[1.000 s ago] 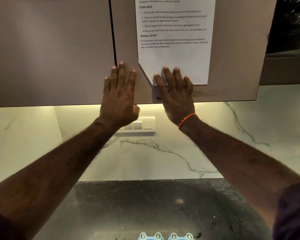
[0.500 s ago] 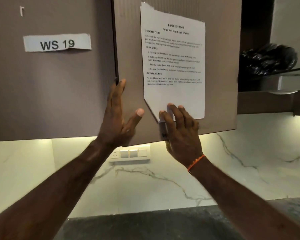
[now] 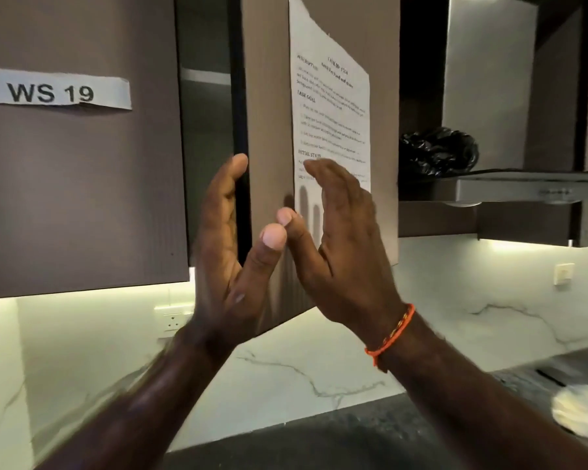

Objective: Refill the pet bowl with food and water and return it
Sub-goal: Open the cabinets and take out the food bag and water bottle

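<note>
A brown upper cabinet door [image 3: 269, 130] hangs partly open, with a printed task sheet [image 3: 330, 106] taped to its front. My left hand [image 3: 231, 245] is at the door's left edge, fingers straight and reaching behind the edge, thumb out in front. My right hand [image 3: 343, 232] lies against the door's front over the lower part of the sheet, fingers straight. The dark inside of the cabinet [image 3: 206, 130] shows in the gap, with a shelf edge. No pet bowl or food bag is in sight.
The neighbouring closed door [image 3: 82, 198] carries a "WS 19" label [image 3: 53, 91]. A black plastic bag [image 3: 438, 152] sits on the range hood [image 3: 523, 188] at right. Below are a marble backsplash with a socket [image 3: 172, 320] and a dark countertop [image 3: 319, 446].
The cabinet door has swung further open toward me, widening the gap. My left hand went from flat on the front to its left edge. My view tilted up, losing the bowls.
</note>
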